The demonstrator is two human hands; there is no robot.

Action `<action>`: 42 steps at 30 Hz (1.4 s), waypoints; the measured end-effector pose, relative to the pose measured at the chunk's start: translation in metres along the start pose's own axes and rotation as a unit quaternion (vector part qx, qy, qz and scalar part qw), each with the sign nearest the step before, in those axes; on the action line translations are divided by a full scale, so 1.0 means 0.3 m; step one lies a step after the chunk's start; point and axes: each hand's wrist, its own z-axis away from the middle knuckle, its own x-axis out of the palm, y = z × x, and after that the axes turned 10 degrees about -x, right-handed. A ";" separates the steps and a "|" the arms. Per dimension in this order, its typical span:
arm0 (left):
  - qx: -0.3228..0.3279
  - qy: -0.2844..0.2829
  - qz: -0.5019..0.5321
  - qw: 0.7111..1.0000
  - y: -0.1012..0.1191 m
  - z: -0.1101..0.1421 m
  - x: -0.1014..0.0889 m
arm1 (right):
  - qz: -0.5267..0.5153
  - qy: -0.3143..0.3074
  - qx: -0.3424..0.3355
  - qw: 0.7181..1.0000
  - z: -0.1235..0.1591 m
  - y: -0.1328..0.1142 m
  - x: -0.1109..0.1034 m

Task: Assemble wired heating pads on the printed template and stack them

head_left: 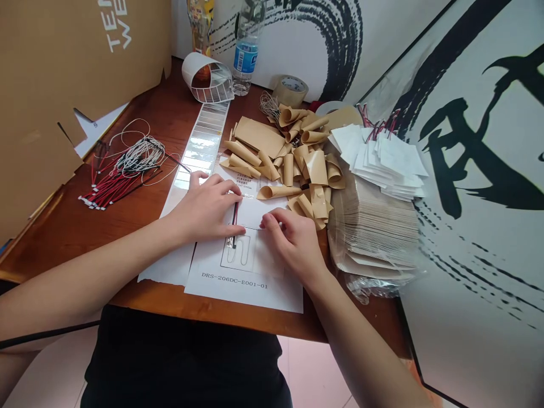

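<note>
Head view, looking down at my counter (127,130), varnished wood. My L hand (208,207) is curved, fingers over the red/black leads (234,218), tips right beside them; can't tell if it's gripping them. My R hand (293,243) is half-closed, fingertips (267,222) down on the white film (240,252), just right of the leads; can't tell if it's pinching anything. The leads run roughly front-to-back between both hands, their lower end on the film by the thin serpentine trace (240,255); L hand's a touch nearer the wires. The film lies on a printed paper sheet (244,294) marked DRS-206DC-E001-01, w/ a glossy label strip (199,147) running off toward the back. Left of that: loose bundle of red/black wires (117,190) w/ thin white wire (140,156) looped over it. Right: heap of curled tan backing peels (293,164), springy-looking, beside a tall stack of tan-backed pads (374,226) and white pads w/ red leads (378,153). At the back: clear label roll (207,78), water bottle (245,51), packing tape roll (291,90). Cardboard panel (51,73) stands at far left.
</note>
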 end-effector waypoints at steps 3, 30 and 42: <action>-0.007 -0.011 0.032 0.999 -0.011 -0.005 0.004 | 0.003 -0.014 -0.078 0.997 0.011 -0.010 -0.001; -0.017 -0.008 0.114 0.993 -0.044 -0.025 0.034 | 0.060 -0.127 -0.080 0.987 0.032 -0.014 0.028; 0.016 -0.051 0.112 0.992 -0.078 -0.039 0.012 | 0.100 -0.024 0.020 0.995 0.010 0.029 -0.026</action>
